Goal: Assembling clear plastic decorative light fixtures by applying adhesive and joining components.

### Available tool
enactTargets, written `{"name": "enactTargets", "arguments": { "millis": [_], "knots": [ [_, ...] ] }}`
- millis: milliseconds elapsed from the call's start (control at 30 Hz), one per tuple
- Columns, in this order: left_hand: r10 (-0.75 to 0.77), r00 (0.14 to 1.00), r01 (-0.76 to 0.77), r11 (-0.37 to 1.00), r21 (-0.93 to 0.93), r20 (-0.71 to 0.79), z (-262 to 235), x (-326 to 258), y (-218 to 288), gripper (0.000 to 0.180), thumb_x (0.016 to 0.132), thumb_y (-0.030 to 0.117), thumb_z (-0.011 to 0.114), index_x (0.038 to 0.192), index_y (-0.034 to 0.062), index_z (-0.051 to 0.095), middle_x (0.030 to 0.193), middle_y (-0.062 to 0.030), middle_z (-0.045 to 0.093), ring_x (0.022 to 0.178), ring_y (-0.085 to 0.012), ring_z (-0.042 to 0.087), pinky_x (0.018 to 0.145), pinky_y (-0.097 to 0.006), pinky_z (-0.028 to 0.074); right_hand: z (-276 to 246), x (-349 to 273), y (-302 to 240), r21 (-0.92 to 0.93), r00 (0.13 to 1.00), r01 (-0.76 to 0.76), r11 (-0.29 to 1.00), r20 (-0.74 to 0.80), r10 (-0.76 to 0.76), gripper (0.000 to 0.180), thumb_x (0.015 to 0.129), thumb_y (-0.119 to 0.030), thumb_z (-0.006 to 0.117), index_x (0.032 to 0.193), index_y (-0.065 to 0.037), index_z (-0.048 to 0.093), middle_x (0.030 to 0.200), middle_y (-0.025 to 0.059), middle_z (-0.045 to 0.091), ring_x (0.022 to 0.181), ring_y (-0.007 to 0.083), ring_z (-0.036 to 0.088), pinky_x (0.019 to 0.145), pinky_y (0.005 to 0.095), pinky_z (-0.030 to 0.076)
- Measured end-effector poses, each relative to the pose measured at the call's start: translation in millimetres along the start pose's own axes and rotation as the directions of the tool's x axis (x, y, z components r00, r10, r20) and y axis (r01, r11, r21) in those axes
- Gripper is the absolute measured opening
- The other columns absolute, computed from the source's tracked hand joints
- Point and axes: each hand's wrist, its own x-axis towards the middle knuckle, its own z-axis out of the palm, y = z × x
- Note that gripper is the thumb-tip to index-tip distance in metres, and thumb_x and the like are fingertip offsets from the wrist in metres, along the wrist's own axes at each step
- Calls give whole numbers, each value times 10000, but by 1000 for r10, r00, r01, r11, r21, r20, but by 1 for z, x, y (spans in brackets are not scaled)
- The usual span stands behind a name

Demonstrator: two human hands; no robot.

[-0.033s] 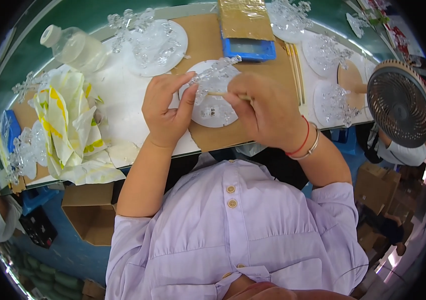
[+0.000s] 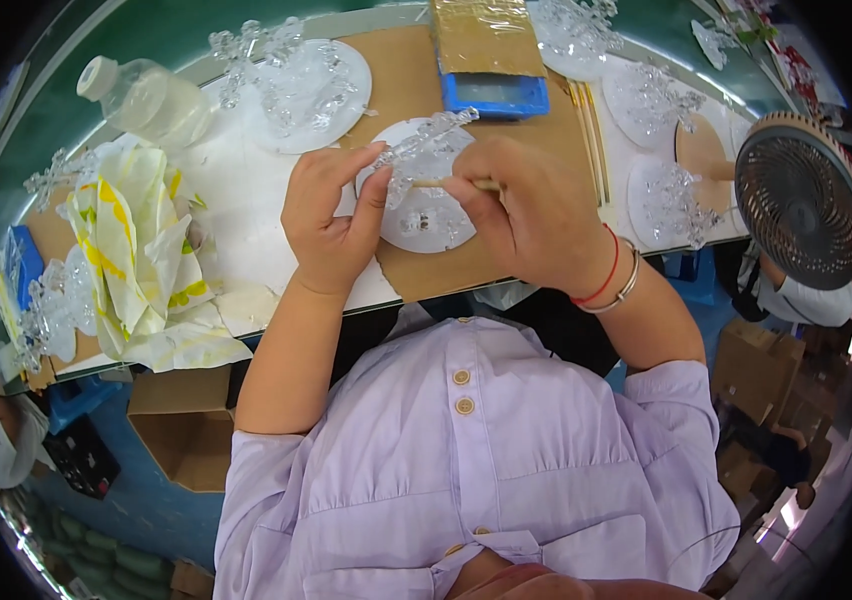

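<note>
My left hand (image 2: pixel 331 222) pinches a clear plastic decorative piece (image 2: pixel 433 138) between thumb and fingers. It is held above a round white disc (image 2: pixel 431 236), where another small clear bit lies. From the other side my right hand (image 2: pixel 538 215) grips a thin wooden stick (image 2: pixel 429 183), fingers curled round it. The stick's tip points left and meets or nearly meets the clear piece; its exact contact is hidden by glare. The disc rests on a sheet of brown cardboard (image 2: pixel 401 270).
Beyond the hands sits a blue tray (image 2: pixel 494 97) partly covered by a cardboard box piece (image 2: pixel 486 35). Several thin sticks (image 2: pixel 591 140) lie right of it. A clear bottle (image 2: pixel 156 100), crumpled yellow-white wrapping (image 2: pixel 146 255) and another loaded disc (image 2: pixel 351 85) stand left. A fan (image 2: pixel 801 200) is at right.
</note>
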Motion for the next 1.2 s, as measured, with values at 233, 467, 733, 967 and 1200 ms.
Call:
{"name": "enactTargets", "arguments": {
  "millis": [233, 467, 733, 967, 1200],
  "knots": [
    [-1, 1000, 1, 1000, 25, 11, 3, -2, -7, 205, 782, 22, 740, 982, 34, 694, 844, -75, 658, 769, -212, 605, 714, -296, 479, 11, -1, 4, 1, 982, 143, 990, -123, -142, 183, 822, -85, 731, 873, -39, 562, 744, 87, 579, 611, 265, 563, 532, 325, 448],
    [-16, 1000, 16, 1000, 10, -5, 3, -3, -2, 198, 788, 18, 733, 981, 34, 692, 836, -78, 659, 770, -208, 607, 714, -291, 479, 6, -9, -2, -69, 931, 348, 935, 146, -336, 203, 776, -133, 727, 818, -64, 541, 740, 79, 566, 615, 237, 561, 519, 298, 435],
    [-7, 1000, 7, 1000, -5, -6, 5, -3, -2, 189, 793, 11, 728, 977, 32, 692, 845, -76, 667, 770, -200, 608, 718, -282, 481, 21, -16, 2, -141, 950, 302, 943, -39, -310, 210, 816, -107, 703, 764, -61, 504, 668, 58, 495, 562, 223, 516, 478, 322, 390],
    [-30, 1000, 30, 999, 19, -2, 3, -4, -3, 184, 801, 15, 727, 980, 29, 692, 862, -75, 676, 779, -199, 615, 728, -286, 488, 16, 13, 4, -176, 969, 19, 984, -239, -62, 172, 864, -107, 673, 800, -48, 525, 633, 88, 514, 527, 250, 529, 479, 334, 401],
    [-44, 999, 44, 998, 42, -4, 4, -4, -1, 187, 791, 7, 731, 973, 28, 696, 866, -77, 677, 783, -198, 618, 730, -285, 491, 1, -5, 11, -196, 961, -78, 977, -276, 21, 151, 896, -99, 648, 835, -38, 525, 582, 69, 496, 498, 218, 517, 462, 314, 387]
  ]
}}
